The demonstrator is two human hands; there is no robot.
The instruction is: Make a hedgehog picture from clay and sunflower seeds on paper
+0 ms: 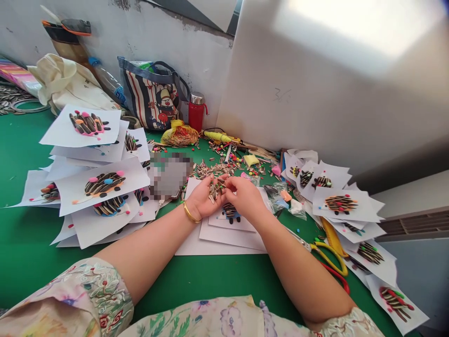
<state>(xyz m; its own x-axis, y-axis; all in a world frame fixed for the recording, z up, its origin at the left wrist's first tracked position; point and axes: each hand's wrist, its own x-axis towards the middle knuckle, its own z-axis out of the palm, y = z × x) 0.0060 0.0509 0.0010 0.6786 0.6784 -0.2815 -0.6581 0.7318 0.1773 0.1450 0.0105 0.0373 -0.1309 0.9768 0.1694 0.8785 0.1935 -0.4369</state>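
My left hand (pixel 200 200) is turned palm up and cupped around a small heap of sunflower seeds (pixel 215 191). Over its fingertips, my right hand (pixel 244 195) has thumb and forefinger pinched together at the edge of the heap; whatever lies between them is hidden. Directly below both hands is a white card bearing a seed hedgehog (pixel 230 213) with a blue base and dark feet, partly covered by my fingers. That card rests on larger white sheets (pixel 228 239) on the green tabletop (pixel 206 276).
Finished-looking seed-hedgehog cards pile up at left (pixel 101 229) and right (pixel 368 229). Loose seeds (pixel 217 169) and coloured beads scatter behind my hands. Yellow-handled scissors (pixel 329 252) lie beside my right forearm. A striped bag (pixel 150 96) and red flask (pixel 196 112) stand by the wall.
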